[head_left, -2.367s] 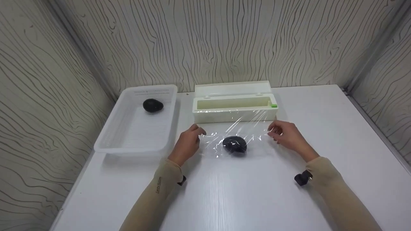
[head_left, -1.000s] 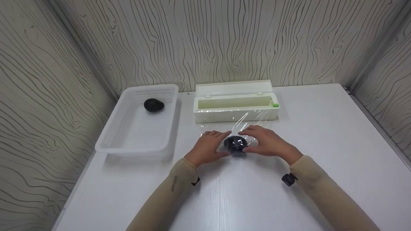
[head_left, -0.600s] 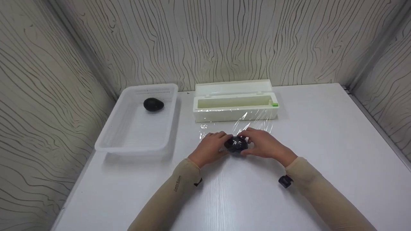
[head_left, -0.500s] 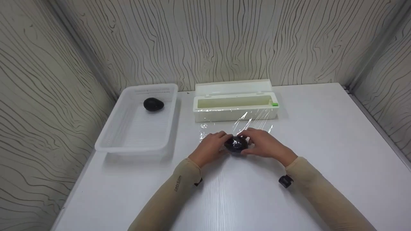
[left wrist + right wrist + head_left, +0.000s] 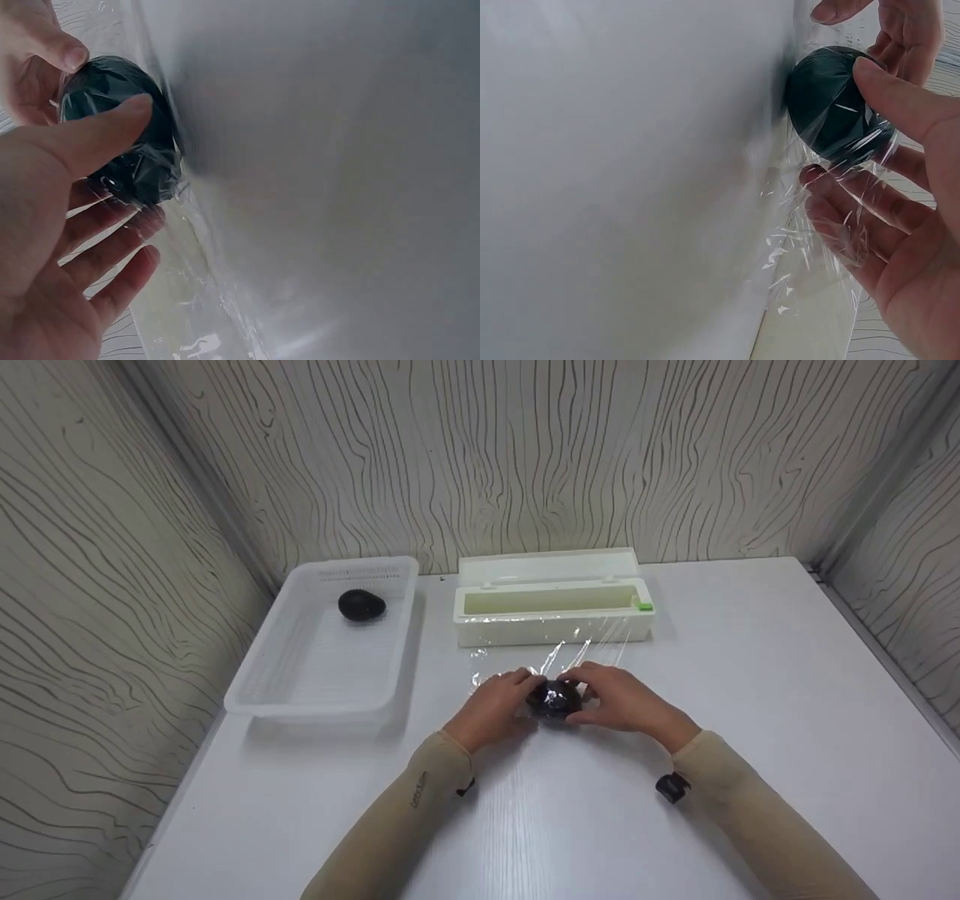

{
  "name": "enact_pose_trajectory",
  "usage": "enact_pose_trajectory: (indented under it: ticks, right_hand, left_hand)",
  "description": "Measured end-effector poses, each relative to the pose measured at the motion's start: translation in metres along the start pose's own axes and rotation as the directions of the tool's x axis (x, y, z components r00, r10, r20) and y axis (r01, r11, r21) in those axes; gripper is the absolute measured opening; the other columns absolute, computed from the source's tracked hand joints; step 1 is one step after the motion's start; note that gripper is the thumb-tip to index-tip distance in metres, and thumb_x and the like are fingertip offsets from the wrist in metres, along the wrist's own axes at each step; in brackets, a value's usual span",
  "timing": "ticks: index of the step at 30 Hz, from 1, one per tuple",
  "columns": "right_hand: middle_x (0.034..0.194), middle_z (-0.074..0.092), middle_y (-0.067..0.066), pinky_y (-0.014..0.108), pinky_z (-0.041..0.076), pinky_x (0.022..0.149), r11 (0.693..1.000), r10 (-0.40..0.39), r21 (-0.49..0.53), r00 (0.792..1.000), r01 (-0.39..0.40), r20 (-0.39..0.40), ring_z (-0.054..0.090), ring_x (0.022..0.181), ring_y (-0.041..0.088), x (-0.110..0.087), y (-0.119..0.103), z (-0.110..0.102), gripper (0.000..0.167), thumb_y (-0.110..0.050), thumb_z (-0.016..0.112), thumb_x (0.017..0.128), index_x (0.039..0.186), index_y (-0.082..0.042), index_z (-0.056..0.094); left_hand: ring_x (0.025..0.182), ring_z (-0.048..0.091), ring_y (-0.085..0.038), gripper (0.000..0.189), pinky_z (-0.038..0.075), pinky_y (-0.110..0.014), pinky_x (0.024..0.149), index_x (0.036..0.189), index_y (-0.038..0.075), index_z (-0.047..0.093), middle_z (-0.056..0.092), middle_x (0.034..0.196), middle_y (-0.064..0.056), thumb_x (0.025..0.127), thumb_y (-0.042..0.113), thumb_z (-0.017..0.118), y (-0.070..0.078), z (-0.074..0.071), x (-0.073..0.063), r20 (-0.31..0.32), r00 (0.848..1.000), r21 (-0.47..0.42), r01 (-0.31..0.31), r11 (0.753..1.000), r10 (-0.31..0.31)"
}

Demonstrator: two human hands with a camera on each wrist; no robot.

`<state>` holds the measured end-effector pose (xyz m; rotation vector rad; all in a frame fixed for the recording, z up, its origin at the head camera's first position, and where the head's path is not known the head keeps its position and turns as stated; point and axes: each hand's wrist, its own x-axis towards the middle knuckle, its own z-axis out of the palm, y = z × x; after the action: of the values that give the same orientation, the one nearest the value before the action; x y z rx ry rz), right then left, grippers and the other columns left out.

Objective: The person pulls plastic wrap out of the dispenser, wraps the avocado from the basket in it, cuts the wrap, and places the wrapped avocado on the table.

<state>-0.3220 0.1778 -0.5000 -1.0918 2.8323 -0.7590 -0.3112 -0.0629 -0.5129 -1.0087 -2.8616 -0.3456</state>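
Note:
A dark avocado (image 5: 556,702) lies on the white table in the head view, with clear cling film (image 5: 552,658) drawn over it. The film runs back from the avocado to a white dispenser box (image 5: 487,634). My left hand (image 5: 491,709) grips the avocado's left side through the film, thumb on the near side. On the other side my right hand (image 5: 622,699) holds it between thumb and fingers. In the left wrist view the film clings in creases to the avocado (image 5: 112,84). Loose folds of film (image 5: 780,262) hang by the right fingers in the right wrist view.
The dispenser's lid (image 5: 547,566) stands up at the back, and a green slider (image 5: 645,607) sits at its right end. To the left, a white plastic basket (image 5: 307,710) holds another avocado (image 5: 361,605). Patterned walls (image 5: 525,450) border the table behind and at both sides.
Both hands have let go of the film's side edges and come together onto the avocado, folding the film around it. Over the last half second they have barely moved.

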Motion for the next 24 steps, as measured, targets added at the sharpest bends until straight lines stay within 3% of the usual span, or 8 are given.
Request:
enact_pose_trajectory:
  ticks: [7, 18, 24]
  right_hand:
    - [0.11, 0.066, 0.0, 0.032, 0.052, 0.076, 1.0, -0.004, -0.002, 1.0, 0.004, 0.01, 0.065, 0.088, 0.018, 0.0003, 0.004, -0.0017, 0.055, -0.033, 0.083, 0.076, 0.124, -0.016, 0.061]
    - [0.122, 0.065, 0.0, 0.033, 0.051, 0.08, 0.998, 0.003, 0.06, 0.998, -0.007, 0.067, 0.064, 0.096, 0.015, -0.0022, 0.0092, -0.006, 0.055, -0.031, 0.078, 0.081, 0.13, -0.017, 0.058]
    - [0.122, 0.065, 0.001, 0.04, 0.051, 0.088, 0.998, 0.031, 0.054, 0.995, -0.036, 0.09, 0.065, 0.1, 0.018, -0.0025, 0.0083, -0.0081, 0.053, -0.032, 0.077, 0.082, 0.129, -0.016, 0.057]
  left_hand:
    - [0.113, 0.063, -0.019, 0.05, 0.051, -0.035, 0.1, 0.136, 0.018, 0.053, 0.062, 0.124, 0.0, 0.089, 0.021, 0.07, -0.0067, 0.0009, 0.0017, -0.003, 1.0, -0.058, -0.017, 0.998, 0.017]
    - [0.118, 0.06, -0.016, 0.052, 0.048, -0.032, 0.105, 0.132, 0.019, 0.055, 0.06, 0.126, 0.004, 0.085, 0.022, 0.076, -0.0078, 0.003, 0.0007, 0.014, 1.0, -0.208, 0.011, 0.978, -0.009]
    - [0.122, 0.059, -0.017, 0.044, 0.045, -0.034, 0.108, 0.132, 0.02, 0.054, 0.063, 0.13, 0.001, 0.091, 0.026, 0.068, -0.007, 0.0038, 0.0025, 0.007, 1.0, -0.223, 0.021, 0.974, -0.02]
